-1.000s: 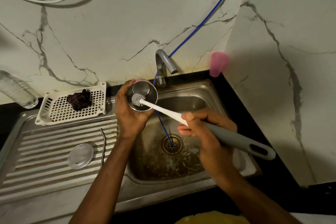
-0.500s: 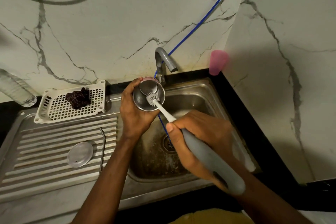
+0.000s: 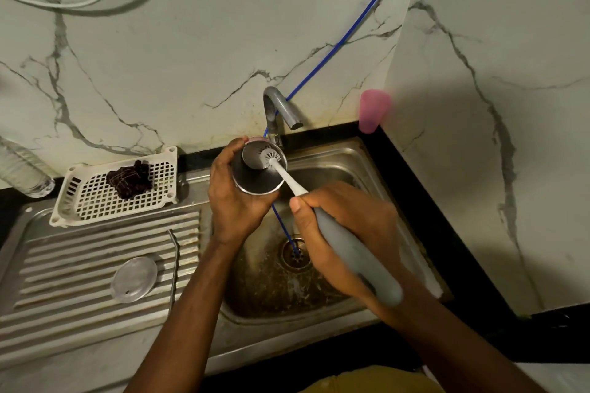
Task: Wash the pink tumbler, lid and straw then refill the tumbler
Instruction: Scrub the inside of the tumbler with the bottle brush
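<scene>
Left hand (image 3: 234, 198) grips tumbler (image 3: 258, 169) over sink (image 3: 360, 150), 12 o'clock of drain | right hand (image 3: 341, 233) grips brush (image 3: 319, 220), head inside | risk: wet tumbler slipping if scrubbing jerks

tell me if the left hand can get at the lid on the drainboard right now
Probably not yet: the left hand grips the tumbler, so it is full. The way itself looks free: the lid lies uncovered on the drainboard, beside the straw, on that arm's side.
</scene>
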Tool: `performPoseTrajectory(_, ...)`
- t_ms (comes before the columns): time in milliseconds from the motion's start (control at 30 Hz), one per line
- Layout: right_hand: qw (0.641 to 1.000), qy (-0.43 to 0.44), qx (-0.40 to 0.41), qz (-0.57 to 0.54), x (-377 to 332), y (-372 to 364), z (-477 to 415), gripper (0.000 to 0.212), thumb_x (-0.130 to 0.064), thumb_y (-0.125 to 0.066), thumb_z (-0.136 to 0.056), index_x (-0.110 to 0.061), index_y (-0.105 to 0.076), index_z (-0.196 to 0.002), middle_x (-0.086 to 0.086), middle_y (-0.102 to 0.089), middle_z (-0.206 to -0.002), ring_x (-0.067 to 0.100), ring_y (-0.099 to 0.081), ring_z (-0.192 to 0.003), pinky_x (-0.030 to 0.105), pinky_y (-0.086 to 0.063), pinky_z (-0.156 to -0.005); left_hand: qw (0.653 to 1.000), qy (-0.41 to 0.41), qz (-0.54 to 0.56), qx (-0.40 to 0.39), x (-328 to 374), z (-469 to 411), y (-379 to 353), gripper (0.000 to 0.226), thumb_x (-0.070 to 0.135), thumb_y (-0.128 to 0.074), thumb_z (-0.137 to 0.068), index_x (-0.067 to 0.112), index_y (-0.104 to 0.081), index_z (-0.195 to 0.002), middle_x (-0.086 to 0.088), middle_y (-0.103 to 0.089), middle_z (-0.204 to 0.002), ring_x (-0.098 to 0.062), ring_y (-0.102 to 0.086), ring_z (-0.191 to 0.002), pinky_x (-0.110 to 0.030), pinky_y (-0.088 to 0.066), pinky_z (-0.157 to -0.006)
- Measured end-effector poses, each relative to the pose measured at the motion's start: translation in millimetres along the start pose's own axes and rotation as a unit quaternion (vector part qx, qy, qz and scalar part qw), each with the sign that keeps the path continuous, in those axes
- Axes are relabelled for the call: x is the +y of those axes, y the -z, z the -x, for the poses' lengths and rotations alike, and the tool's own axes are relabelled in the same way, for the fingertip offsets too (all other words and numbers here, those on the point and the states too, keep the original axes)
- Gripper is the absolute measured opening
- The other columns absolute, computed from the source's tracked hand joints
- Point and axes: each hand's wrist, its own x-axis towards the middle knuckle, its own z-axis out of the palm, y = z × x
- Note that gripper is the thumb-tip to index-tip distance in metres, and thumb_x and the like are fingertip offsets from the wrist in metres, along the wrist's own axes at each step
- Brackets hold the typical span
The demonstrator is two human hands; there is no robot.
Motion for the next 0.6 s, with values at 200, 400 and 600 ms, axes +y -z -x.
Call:
performPoseTrajectory(200,0.998,0.025,-0.051,0.009,-30.4,8.8,-4.3,0.017,-0.016,-0.067,-0.089,-0.006,-0.071,-0.075,0.002,-0.065,-0.069,0.014,-0.059,-0.058,0.027,-0.052,-0.058,0.999,0.012,0.031,-0.039,0.6,2.9,-4.7,0.079,0.028,-0.085,-0.068,0.006,-0.048,-0.135,-0.012,-0.056,-0.137,-0.033,-0.055,-0.127,-0.059,-0.046,-0.104)
performPoseTrajectory(400,0.995,-0.066,-0.019,-0.075,-27.7,8.9,-11.6,0.017,-0.027,-0.069,-0.094,-0.017,-0.072,-0.081,-0.020,-0.065,-0.079,-0.003,-0.063,-0.073,0.009,-0.047,-0.071,0.999,0.031,0.006,-0.015,-3.9,-3.4,7.2,0.087,0.033,-0.089,-0.062,0.008,-0.049,-0.134,-0.014,-0.058,-0.135,-0.033,-0.057,-0.126,-0.060,-0.046,-0.103)
performPoseTrajectory(600,0.998,0.019,-0.016,0.057,-10.2,-9.3,-6.9,0.031,-0.002,-0.097,-0.056,-0.002,-0.074,-0.076,0.006,-0.070,-0.070,0.014,-0.066,-0.059,0.020,-0.050,-0.064,0.999,0.021,0.024,-0.018,1.7,-9.0,6.4,0.079,0.032,-0.089,-0.067,0.020,-0.049,-0.135,-0.008,-0.058,-0.137,-0.030,-0.056,-0.128,-0.056,-0.045,-0.106)
